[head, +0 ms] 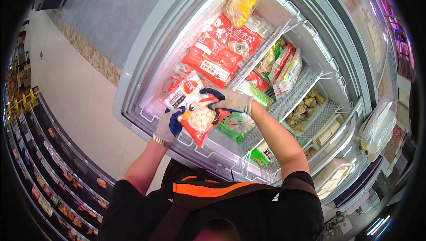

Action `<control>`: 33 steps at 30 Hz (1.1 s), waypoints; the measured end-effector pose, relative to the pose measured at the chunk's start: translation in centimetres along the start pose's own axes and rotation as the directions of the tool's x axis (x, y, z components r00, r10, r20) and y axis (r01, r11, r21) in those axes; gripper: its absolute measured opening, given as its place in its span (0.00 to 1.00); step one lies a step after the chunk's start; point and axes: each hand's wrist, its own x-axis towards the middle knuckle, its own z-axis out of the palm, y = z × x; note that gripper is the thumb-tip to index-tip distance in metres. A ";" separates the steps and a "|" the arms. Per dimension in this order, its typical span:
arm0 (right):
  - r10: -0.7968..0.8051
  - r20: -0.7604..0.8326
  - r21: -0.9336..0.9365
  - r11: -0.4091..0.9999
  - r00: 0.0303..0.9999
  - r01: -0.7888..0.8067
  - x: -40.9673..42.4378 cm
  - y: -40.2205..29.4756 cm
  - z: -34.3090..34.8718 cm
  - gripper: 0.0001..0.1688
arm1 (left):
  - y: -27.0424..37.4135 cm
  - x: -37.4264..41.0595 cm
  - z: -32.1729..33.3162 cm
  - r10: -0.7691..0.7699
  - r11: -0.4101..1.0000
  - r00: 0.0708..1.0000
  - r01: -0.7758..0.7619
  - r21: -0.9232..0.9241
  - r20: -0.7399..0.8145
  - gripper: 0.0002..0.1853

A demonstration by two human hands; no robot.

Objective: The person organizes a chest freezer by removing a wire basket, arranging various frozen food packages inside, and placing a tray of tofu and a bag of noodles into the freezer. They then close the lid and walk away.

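Note:
A red and white plastic bag of frozen round balls (201, 119) is held up over the near left corner of an open chest freezer (133, 74). My left hand (170, 122), in a white and blue work glove, grips the bag's left edge. On the right edge, my right hand (229, 100) in a matching glove has its fingers closed on the bag. Red bags of frozen dumplings (213, 58) lie flat in the freezer beyond it, with a yellow item in a clear bag (242, 8) at the far end. Green packages (234, 124) lie beneath my right forearm.
White wire dividers (259, 54) split the freezer. Upright bags (286, 68) fill a middle compartment; wrapped food (304, 109) sits in a tray to the right. Shelves of packaged goods (60, 174) stand at the left. A roll of clear plastic bags (377, 131) is at the right edge.

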 end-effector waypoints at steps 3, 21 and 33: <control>0.390 -0.233 0.008 0.917 0.891 -0.399 3.4 1.3 -4.1 0.37 | 4.6 -3.2 5.1 -0.102 0.956 0.975 0.041 -0.291 -0.197 0.22; 0.186 -0.288 -0.687 0.643 0.939 -0.338 5.7 -4.2 1.6 0.18 | 5.6 2.3 9.3 -0.045 0.976 0.998 0.036 -0.215 -0.040 0.28; 0.207 -0.831 -0.435 0.337 0.517 -0.835 6.1 7.4 -17.0 0.46 | -0.9 5.0 1.0 0.427 0.099 0.880 -0.273 0.957 0.207 0.13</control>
